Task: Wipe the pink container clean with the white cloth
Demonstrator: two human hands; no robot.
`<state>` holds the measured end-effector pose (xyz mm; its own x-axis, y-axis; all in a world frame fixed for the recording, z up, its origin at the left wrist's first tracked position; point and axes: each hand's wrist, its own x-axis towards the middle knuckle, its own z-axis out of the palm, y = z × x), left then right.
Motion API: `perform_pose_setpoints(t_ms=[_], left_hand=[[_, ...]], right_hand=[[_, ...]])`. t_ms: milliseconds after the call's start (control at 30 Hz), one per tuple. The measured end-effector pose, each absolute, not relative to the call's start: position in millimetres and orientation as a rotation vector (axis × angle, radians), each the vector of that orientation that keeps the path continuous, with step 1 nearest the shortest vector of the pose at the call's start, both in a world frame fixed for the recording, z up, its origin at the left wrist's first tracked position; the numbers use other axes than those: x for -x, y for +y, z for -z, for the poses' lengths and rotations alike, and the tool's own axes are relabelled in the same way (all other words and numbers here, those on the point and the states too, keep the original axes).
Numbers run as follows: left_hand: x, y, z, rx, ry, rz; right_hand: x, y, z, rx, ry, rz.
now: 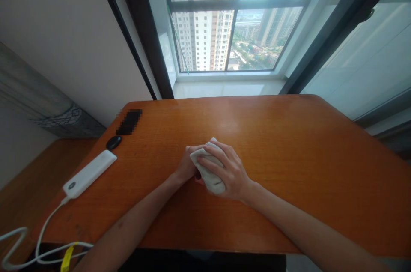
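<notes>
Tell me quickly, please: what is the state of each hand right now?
Left hand: closed, holding the white cloth.
Right hand: closed, holding the white cloth on top.

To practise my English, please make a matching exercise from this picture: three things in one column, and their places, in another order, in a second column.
Things:
1 folded white cloth
2 small black oval object
3 yellow cable tag

Places:
A on the white cable, off the table
B under the right hand
C near the white device

Pairs: 1-B, 2-C, 3-A
</notes>
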<state>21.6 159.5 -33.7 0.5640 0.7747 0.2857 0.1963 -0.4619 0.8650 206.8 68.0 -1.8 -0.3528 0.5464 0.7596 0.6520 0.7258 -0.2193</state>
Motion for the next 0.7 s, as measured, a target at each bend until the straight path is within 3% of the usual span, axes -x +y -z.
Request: perform_pose_setpoints(t_ms=[333,700], left_hand=[[-19,156,18,-2.305,0.658,-1.189],[-21,156,27,-1.988,0.800,-1.035]], right_hand=[[-205,69,1,0.891,-1.978,0.134],[-203,69,-5,0.833,-2.045,0.194]])
